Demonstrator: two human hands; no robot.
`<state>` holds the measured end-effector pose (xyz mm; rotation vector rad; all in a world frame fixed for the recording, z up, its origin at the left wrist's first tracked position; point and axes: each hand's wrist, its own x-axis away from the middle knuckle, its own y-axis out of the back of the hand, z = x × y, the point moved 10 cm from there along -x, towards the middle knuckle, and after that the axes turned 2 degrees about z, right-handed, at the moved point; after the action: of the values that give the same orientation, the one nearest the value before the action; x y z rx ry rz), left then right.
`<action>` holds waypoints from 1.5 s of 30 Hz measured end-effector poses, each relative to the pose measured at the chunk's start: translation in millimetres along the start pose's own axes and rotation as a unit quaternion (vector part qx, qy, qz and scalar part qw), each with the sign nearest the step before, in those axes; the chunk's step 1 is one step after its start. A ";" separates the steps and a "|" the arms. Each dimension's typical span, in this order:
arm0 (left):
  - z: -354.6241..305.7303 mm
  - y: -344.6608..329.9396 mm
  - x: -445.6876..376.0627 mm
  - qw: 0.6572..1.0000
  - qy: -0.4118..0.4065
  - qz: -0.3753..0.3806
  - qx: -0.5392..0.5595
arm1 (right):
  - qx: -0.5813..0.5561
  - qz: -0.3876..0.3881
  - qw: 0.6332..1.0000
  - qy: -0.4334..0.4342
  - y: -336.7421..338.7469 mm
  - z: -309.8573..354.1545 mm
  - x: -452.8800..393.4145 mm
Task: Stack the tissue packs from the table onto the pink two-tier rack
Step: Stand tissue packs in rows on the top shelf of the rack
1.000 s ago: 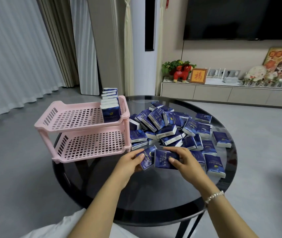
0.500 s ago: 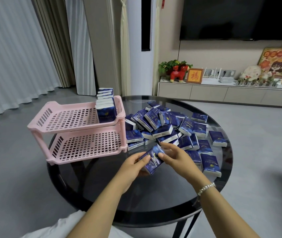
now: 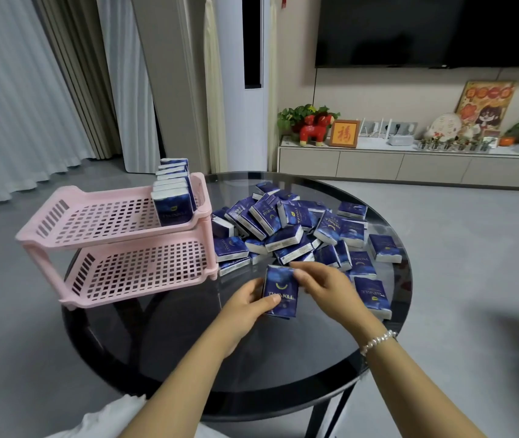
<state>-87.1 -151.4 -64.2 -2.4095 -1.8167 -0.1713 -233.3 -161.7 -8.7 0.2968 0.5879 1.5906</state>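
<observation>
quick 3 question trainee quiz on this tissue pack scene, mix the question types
1. True or false: the lower tier of the pink rack holds tissue packs.
2. The held tissue pack is in: A) left hand only B) right hand only C) both hands.
3. Fill in: the row of packs stands on the rack's ____ tier.

Key: 1 false; 2 C; 3 upper.

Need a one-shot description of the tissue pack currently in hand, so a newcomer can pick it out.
Start at the round dark glass table, with the pink two-tier rack on its left side. Nearer the person than the heap of blue packs, both hands meet. The held tissue pack is the only one gripped from each side, left hand and right hand, TWINKLE face towards the camera.
</observation>
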 end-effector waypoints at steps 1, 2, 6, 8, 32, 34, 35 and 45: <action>1.0 1.6 -1.3 1.000 0.002 -0.012 0.006 | 0.025 -0.036 0.999 -0.003 11.7 -2.5 -0.4; 2.1 3.4 -2.6 1.000 0.003 -0.022 0.009 | 0.069 -0.076 0.995 -0.010 25.4 -6.4 -1.0; 3.2 10.8 -4.1 0.998 0.000 -0.055 0.003 | 0.325 -0.126 0.933 -0.089 62.9 -30.0 0.3; 1.6 12.3 -3.9 0.998 -0.003 -0.069 -0.004 | 0.368 -0.074 0.918 -0.129 61.4 -43.8 1.0; -3.3 38.4 10.5 0.987 -0.027 -0.147 0.051 | -0.061 0.030 0.987 -0.148 -4.2 -31.4 23.5; -3.6 36.2 10.3 0.988 -0.030 -0.139 0.055 | -0.197 -0.015 0.968 -0.156 -5.6 -31.6 26.8; -3.6 34.2 10.3 0.989 -0.032 -0.132 0.055 | -0.257 -0.034 0.953 -0.157 -7.4 -30.8 28.0; -4.1 11.5 9.0 0.992 -0.041 -0.050 0.110 | -0.394 -0.082 0.911 -0.094 -34.5 -1.8 26.2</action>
<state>-73.6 -146.7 -59.1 -2.2082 -1.8816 0.1162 -208.1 -135.7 -32.6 -0.2052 -0.2000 1.4872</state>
